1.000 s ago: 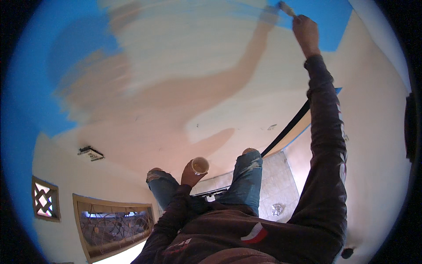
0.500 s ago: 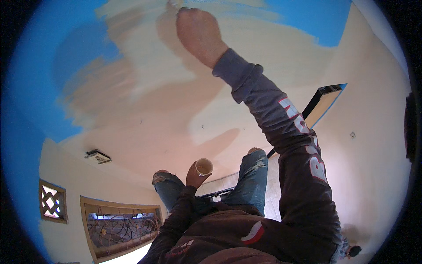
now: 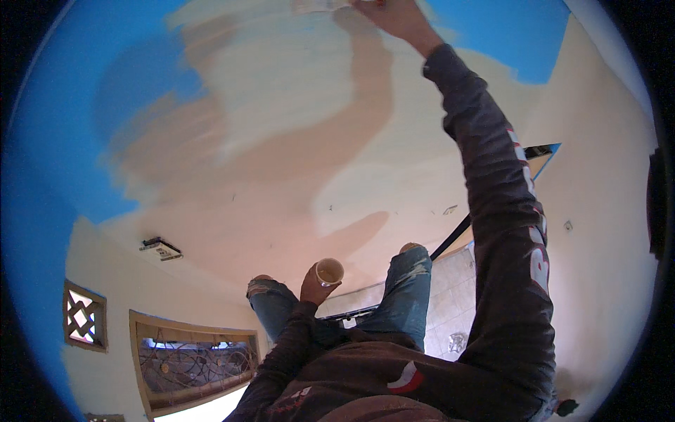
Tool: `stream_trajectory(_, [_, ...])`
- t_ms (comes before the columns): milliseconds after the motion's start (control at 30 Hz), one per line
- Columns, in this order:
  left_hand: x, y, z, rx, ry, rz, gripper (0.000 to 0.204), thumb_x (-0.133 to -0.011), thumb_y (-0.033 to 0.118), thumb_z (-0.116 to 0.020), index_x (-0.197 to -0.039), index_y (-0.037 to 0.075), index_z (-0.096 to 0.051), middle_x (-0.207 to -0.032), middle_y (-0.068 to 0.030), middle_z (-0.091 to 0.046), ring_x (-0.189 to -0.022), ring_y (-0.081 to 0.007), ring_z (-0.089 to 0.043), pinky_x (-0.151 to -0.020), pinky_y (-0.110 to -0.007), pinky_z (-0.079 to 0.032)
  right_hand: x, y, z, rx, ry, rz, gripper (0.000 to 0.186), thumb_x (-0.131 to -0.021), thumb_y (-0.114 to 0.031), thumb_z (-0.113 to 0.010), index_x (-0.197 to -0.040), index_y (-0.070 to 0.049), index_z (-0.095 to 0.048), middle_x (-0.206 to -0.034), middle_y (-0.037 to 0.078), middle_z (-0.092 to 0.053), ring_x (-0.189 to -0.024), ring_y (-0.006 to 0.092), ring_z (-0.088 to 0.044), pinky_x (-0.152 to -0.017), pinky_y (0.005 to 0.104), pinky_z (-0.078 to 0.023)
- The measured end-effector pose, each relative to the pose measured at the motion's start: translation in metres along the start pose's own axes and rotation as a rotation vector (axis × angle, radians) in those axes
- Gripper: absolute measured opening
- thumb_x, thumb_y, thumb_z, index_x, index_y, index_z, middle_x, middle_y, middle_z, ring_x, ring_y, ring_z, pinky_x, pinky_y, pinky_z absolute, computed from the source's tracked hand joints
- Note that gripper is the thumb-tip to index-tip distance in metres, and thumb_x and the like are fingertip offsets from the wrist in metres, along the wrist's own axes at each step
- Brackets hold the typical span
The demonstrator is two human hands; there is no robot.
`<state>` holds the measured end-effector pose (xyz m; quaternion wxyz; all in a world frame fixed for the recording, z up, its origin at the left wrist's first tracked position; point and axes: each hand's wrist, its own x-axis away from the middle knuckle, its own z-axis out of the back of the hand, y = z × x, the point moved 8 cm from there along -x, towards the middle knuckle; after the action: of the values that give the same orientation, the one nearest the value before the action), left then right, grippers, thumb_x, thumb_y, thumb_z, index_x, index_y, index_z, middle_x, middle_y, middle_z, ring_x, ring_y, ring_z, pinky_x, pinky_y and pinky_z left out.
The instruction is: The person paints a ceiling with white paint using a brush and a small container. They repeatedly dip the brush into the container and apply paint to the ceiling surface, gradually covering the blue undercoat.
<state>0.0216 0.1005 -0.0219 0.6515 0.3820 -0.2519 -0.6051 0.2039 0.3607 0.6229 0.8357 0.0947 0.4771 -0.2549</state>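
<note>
Raised at the top of the view, my right hand (image 3: 394, 17) is closed round a paintbrush (image 3: 320, 5) whose bristles lie at the painted wall (image 3: 274, 77), on cream paint with blue patches to either side. My arm casts a long shadow across it. Low in the middle, my left hand (image 3: 313, 287) holds a pale cup (image 3: 330, 271) with light liquid inside, between my two knees in torn jeans.
At lower left are a patterned opening (image 3: 84, 316) and a framed grille window (image 3: 197, 359). A small dark fixture (image 3: 160, 248) sits at left. At right are a dark-edged, blue-trimmed opening (image 3: 541, 158) and a small wall plate (image 3: 568, 225). Pale tiles (image 3: 450, 302) show beyond my knees.
My right hand with the brush swept left from the upper right, then moved back up and a little to the right. My left hand with the cup has stayed low, shifting only slightly.
</note>
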Motion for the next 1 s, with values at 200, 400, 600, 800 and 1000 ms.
stream_trajectory(200, [-0.002,0.005,-0.001,0.004,-0.025,-0.008,0.089,-0.071,0.042,-0.093,-0.140,0.004,-0.051,-0.133,-0.0182,-0.062,-0.125,-0.0348,-0.059,-0.104,-0.045,-0.051,0.043,0.083,0.076,0.244,0.060,-0.096,0.041,-0.096,-0.043,-0.064,-0.102,-0.005,-0.078,-0.093,0.018,-0.075,-0.086,0.0377,-0.072,-0.077,0.0453,-0.057])
stream_trajectory(400, [-0.002,-0.005,-0.004,0.093,-0.056,0.016,0.091,-0.070,0.042,-0.093,-0.142,0.005,-0.050,-0.134,-0.0180,-0.061,-0.126,-0.0352,-0.058,-0.106,-0.046,-0.049,0.085,0.106,0.143,0.628,0.138,-0.283,0.035,-0.099,-0.038,-0.059,-0.101,-0.008,-0.076,-0.094,0.019,-0.074,-0.089,0.0417,-0.072,-0.077,0.0497,-0.057])
stream_trajectory(600, [-0.004,0.001,-0.014,-0.011,-0.026,-0.048,0.091,-0.071,0.042,-0.092,-0.142,0.006,-0.049,-0.136,-0.0182,-0.060,-0.126,-0.0357,-0.058,-0.107,-0.046,-0.049,0.103,0.106,0.116,0.826,0.096,-0.272,0.030,-0.098,-0.027,-0.058,-0.087,-0.003,-0.072,-0.086,0.025,-0.070,-0.081,0.0459,-0.069,-0.071,0.0554,-0.056])
stream_trajectory(800, [-0.006,-0.007,-0.012,0.057,-0.039,-0.045,0.087,-0.070,0.039,-0.093,-0.140,0.007,-0.052,-0.132,-0.0180,-0.063,-0.124,-0.0362,-0.060,-0.105,-0.046,-0.051,0.071,-0.016,0.032,0.587,0.165,-0.224,0.027,-0.094,-0.021,-0.061,-0.085,0.001,-0.072,-0.083,0.028,-0.070,-0.078,0.0481,-0.069,-0.070,0.0555,-0.058])
stream_trajectory(1000, [-0.001,0.003,0.002,0.010,0.007,-0.023,0.089,-0.070,0.039,-0.094,-0.139,0.003,-0.052,-0.129,-0.0188,-0.064,-0.122,-0.0358,-0.061,-0.104,-0.046,-0.051,0.045,-0.113,-0.023,0.414,0.193,-0.196,0.018,-0.089,-0.013,-0.062,-0.083,-0.001,-0.074,-0.081,0.027,-0.072,-0.077,0.0422,-0.074,-0.070,0.0501,-0.061])
